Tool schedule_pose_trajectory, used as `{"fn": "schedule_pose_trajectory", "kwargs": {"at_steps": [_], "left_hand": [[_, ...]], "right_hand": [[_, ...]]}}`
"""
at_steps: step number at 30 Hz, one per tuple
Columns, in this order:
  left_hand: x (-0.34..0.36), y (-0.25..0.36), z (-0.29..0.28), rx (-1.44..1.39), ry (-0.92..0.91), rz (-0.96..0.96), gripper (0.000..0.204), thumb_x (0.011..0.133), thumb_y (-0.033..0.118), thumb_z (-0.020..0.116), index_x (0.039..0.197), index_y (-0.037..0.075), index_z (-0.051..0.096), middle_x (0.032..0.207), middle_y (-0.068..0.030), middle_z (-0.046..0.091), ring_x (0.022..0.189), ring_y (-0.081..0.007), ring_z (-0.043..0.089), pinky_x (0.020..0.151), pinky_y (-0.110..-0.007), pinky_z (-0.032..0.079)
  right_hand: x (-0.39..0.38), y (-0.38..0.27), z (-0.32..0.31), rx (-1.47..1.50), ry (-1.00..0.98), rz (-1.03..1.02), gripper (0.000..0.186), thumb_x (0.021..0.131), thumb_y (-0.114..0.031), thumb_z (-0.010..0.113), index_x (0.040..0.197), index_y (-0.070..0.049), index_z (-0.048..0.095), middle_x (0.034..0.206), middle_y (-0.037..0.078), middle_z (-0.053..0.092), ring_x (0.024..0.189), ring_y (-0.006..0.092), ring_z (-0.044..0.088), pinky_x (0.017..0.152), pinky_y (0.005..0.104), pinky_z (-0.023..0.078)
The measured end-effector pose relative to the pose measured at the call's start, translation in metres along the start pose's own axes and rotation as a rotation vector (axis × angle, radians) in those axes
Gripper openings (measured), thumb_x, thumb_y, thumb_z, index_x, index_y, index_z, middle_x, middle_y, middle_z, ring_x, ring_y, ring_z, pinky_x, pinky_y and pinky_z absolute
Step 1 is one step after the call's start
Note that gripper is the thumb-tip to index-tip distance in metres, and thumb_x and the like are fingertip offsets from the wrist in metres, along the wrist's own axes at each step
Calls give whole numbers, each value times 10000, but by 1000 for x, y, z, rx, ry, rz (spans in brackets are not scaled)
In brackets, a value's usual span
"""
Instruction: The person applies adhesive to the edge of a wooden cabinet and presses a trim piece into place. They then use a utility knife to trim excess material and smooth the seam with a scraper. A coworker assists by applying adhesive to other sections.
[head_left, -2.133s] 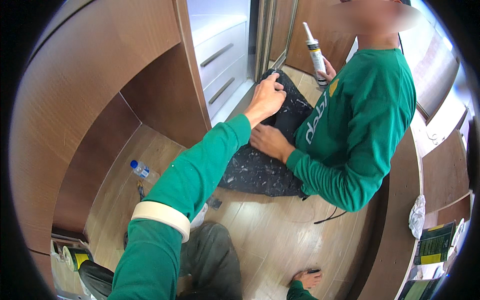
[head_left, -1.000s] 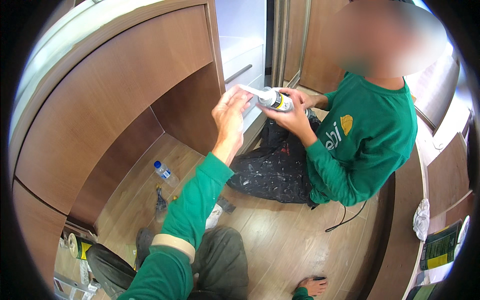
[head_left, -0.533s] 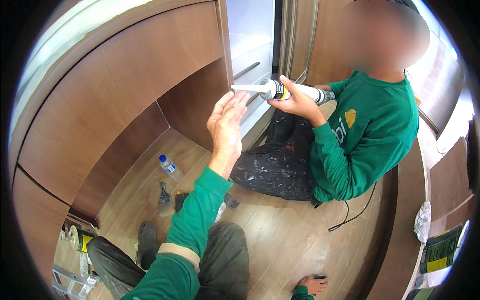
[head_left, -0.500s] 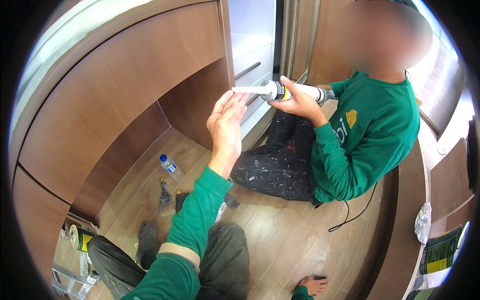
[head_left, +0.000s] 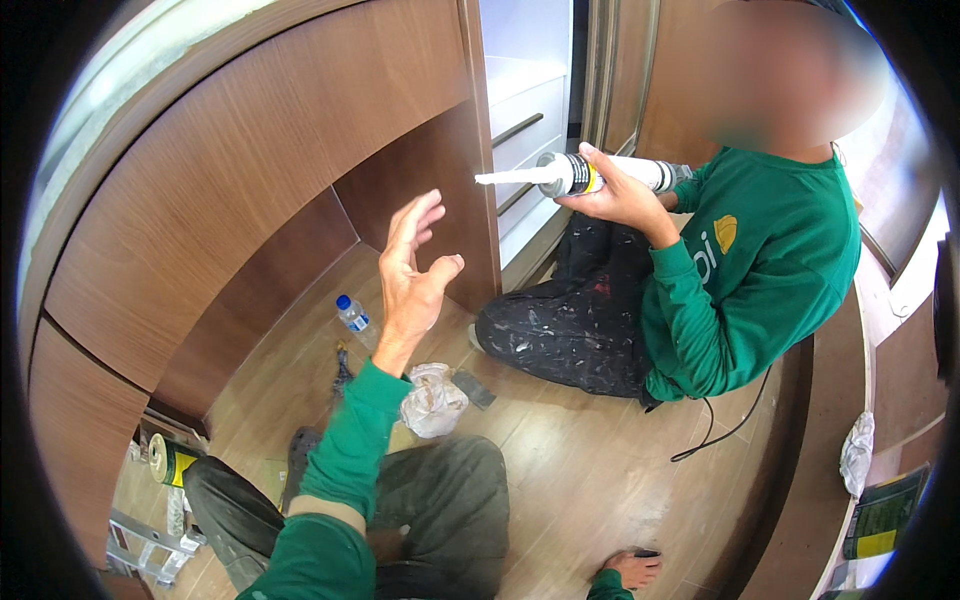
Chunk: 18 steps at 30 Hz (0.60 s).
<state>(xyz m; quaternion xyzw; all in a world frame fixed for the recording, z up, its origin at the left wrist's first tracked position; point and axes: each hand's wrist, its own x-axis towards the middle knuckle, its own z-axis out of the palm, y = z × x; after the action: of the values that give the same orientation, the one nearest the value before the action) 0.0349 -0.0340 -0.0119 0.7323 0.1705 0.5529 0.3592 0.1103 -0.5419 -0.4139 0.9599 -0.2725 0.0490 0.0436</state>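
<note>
My left hand [head_left: 412, 285] is raised in front of the brown cabinet, its fingers apart and bent, with nothing in it. To its right, and apart from it, a co-worker's hand [head_left: 625, 205] grips a white sealant cartridge [head_left: 575, 174]. The cartridge's long white nozzle [head_left: 508, 177] points left towards my fingers, with a white blob at its tip. Low in the view, my right hand [head_left: 632, 569] rests on the wooden floor with fingers stretched out. A small dark patch lies at its far edge; I cannot make out what it is.
The curved brown cabinet [head_left: 250, 170] fills the left side. On the floor are a water bottle [head_left: 352, 314], a crumpled plastic bag [head_left: 434, 400] and a black cable [head_left: 712, 437]. The co-worker [head_left: 750, 270] sits at right. A can [head_left: 170, 460] stands at lower left.
My left hand has let go of the nozzle tip and drawn back down and left, its fingers opening. The white blob at the tip now shows. The right hand stays on the floor.
</note>
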Motion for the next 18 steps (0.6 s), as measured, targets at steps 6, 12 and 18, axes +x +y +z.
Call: {"fn": "schedule_pose_trajectory", "kwargs": {"at_steps": [6,12,18], "left_hand": [[29,44,-17,433,-213,189,776,639,65,672,1405,88,552,1428,-124,490,1369,-278,468,1116,-425,388],[27,45,-25,582,-311,269,734,634,68,687,1357,79,558,1433,-147,466,1348,-366,441,1113,-476,358],[25,52,-28,586,-280,268,762,637,67,698,1381,67,537,1428,-150,468,1340,-362,447,1113,-472,353]], "right_hand": [[2,11,17,17,-219,-64,1000,881,-662,582,1577,-33,236,1571,255,327,1384,459,385,1051,619,404],[3,12,8,67,-259,-74,973,895,-632,563,1585,-37,221,1566,257,327,1402,466,361,1070,625,388],[5,12,8,78,-250,-50,937,898,-603,558,1580,-45,239,1560,247,337,1391,458,373,1079,617,375]]}}
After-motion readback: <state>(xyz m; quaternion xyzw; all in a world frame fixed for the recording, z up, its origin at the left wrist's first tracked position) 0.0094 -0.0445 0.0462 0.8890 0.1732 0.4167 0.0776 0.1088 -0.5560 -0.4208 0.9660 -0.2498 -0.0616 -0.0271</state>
